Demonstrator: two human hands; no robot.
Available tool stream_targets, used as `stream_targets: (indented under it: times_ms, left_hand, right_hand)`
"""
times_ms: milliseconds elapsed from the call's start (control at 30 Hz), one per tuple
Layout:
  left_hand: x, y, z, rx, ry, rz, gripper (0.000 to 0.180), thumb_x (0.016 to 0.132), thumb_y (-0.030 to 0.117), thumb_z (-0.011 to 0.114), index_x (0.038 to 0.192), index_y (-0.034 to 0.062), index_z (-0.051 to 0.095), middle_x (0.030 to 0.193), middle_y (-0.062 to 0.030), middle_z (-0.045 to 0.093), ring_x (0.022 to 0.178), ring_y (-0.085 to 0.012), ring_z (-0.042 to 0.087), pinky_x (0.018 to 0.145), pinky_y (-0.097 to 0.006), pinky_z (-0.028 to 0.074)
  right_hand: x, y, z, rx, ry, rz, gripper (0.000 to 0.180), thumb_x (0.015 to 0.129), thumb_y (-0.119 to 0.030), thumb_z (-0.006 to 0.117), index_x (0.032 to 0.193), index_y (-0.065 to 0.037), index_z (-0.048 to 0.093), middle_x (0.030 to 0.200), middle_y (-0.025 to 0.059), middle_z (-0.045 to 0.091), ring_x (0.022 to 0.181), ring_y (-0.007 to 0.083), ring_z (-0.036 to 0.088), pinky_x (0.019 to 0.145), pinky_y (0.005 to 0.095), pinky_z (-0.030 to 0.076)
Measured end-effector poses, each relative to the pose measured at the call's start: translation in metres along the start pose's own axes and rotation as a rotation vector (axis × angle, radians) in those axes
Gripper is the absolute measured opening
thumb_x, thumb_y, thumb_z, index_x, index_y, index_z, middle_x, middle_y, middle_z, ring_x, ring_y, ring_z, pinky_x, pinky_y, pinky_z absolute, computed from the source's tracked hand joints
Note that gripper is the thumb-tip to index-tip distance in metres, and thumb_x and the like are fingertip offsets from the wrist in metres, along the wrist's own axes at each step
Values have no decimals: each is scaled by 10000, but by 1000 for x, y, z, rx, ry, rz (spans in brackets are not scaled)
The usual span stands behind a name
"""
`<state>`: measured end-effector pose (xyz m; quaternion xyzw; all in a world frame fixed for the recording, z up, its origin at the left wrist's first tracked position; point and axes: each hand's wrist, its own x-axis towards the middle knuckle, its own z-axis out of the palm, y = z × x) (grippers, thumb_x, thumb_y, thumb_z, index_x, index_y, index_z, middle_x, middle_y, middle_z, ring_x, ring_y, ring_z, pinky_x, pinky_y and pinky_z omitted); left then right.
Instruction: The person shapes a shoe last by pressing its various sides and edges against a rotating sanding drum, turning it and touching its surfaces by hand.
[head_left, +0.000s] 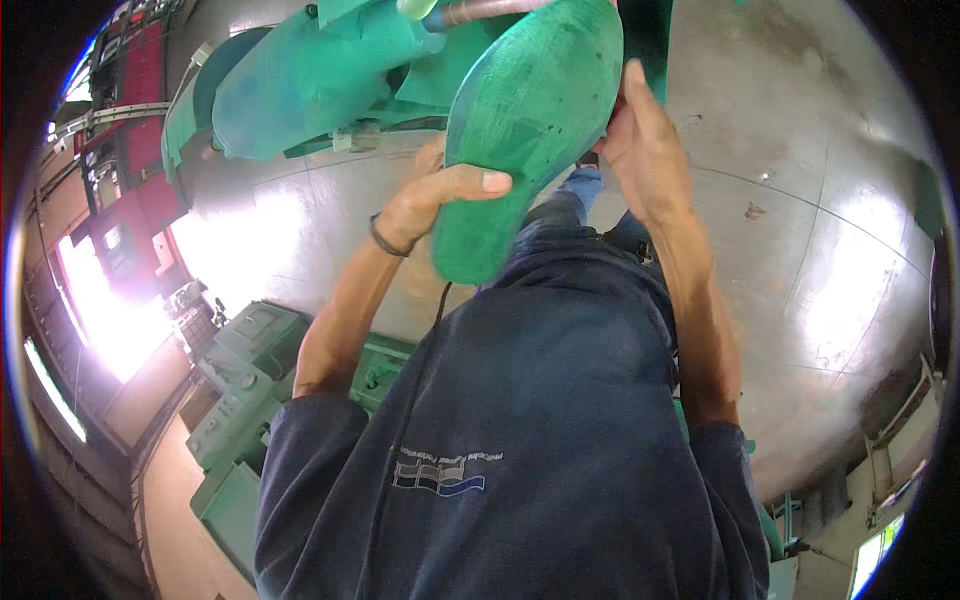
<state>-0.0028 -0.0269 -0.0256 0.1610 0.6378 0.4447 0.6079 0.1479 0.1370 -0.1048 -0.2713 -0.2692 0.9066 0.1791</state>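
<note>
A green sole-shaped piece point(535, 110), resembling a shoe last seen from its flat bottom, is held up in front of me, tilted, with its narrow heel end toward my body. My left hand point(440, 195) grips that end: the thumb lies across the flat face and the fingers go behind. Along the right edge of the wide part is my right hand point(650, 160), its thumb stretched upward and its fingers partly hidden behind the piece. Small dark marks and scuffs show on the green face. The piece's far side is hidden.
Beyond my left hand stands a green machine point(300, 90) with rounded covers, close to the piece. Another green machine point(240, 390) with knobs stands at lower left. Grey tiled floor point(760, 260) stretches to the right. A thin dark cord point(440, 305) hangs over my shirt.
</note>
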Motion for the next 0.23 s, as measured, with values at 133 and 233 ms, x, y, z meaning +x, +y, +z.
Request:
stream_targets:
  times_ms: [133,233]
  left_hand:
    - [3,-33,34,-362,-33,141,602,792,246,722,1298,-40,563,1167,-126,648,1011,-206,631,876,-331,511]
    - [-4,-36,57,-433,35,230,630,807,293,731,1312,-40,556,1171,-128,651,1025,-222,635,893,-344,516]
  right_hand:
    - [-53,27,-6,-218,25,197,566,1021,-528,457,1280,-34,551,1083,54,622,977,177,602,874,370,512]
    - [-75,45,-18,-230,73,390,567,1022,-520,458,1330,-49,531,1145,45,620,1026,179,598,907,369,503]
